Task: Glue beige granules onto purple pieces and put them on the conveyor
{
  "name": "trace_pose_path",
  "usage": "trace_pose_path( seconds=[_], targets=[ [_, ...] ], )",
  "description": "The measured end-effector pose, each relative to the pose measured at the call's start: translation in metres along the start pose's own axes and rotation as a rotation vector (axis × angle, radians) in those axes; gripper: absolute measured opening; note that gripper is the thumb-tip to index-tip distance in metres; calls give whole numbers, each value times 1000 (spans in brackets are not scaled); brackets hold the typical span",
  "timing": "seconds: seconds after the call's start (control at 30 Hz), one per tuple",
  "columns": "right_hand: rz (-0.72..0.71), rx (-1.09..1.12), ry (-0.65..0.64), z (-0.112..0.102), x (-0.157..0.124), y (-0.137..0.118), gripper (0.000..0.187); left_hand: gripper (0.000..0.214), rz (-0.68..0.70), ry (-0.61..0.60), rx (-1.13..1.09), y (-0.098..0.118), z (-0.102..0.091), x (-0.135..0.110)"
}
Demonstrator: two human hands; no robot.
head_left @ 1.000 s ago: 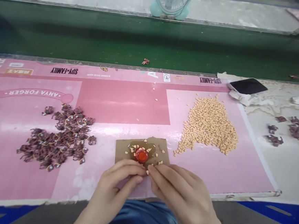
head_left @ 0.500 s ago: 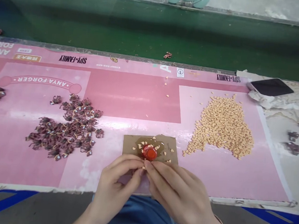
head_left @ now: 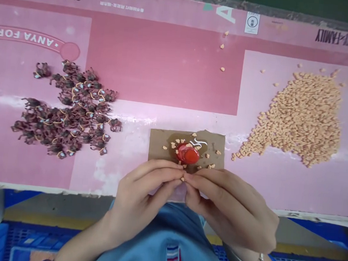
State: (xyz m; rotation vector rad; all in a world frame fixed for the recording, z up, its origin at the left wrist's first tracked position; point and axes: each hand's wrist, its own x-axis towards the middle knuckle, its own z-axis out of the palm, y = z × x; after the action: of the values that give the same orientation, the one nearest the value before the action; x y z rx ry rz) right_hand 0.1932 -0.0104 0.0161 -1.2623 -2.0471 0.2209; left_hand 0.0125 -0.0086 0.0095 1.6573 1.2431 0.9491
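We see the left hand (head_left: 135,200) and the right hand (head_left: 231,207) meeting at the near edge of a torn cardboard scrap (head_left: 156,157), both clenched in a pinch, apparently on a small tan chip (head_left: 182,179). We judge that so tiny and angular a chip could slip if the pressure eases. A glossy amber puddle (head_left: 173,137) on the cardboard could smear the skin and make chips cling, while a nudge could shift the smooth red plastic cap (head_left: 188,155) sitting in it. To the right lies a rough heap of tan chips (head_left: 301,120); to the left, dark moulded figures (head_left: 73,106) tangled with yellow elastic, both on a glossy pink printed mat (head_left: 167,65).
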Motion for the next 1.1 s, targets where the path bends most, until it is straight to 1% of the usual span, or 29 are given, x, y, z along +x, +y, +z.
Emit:
trace_pose_path(
  seconds=[0.07,0.13,0.27,0.37,0.47,0.6,0.7,0.87,0.97,1.03,1.1],
  targets=[
    [13,-31,38,1,0,6,18,19,-16,-3,-11,-1,-2,-1],
    [18,-94,44,1,1,13,20,26,-48,8,-44,-4,-4,-4],
    [-35,-209,-9,-1,1,22,19,36,-60,56,-106,-8,-8,-9],
    [-71,-226,-49,-3,1,23,19,35,-56,113,-85,-10,-9,-10],
    [-82,-229,-85,-5,2,22,18,36,-89,165,-92,-11,-9,-10],
    [-107,-239,-128,-10,3,22,17,40,-153,139,-161,-11,-10,-9],
    [-128,-248,-135,-12,5,23,16,36,-183,117,-278,-11,-10,-9],
    [-125,-243,-123,-10,7,24,17,18,-260,114,-540,-13,-6,-8],
    [-127,-225,-116,-9,7,25,15,17,-279,99,-645,-15,-3,-8],
    [-109,-203,-109,-9,7,25,14,15,-290,90,-701,-15,-2,-8],
    [-55,-165,-76,-10,6,23,14,11,-317,81,-767,-15,-1,-8]
  ],
)
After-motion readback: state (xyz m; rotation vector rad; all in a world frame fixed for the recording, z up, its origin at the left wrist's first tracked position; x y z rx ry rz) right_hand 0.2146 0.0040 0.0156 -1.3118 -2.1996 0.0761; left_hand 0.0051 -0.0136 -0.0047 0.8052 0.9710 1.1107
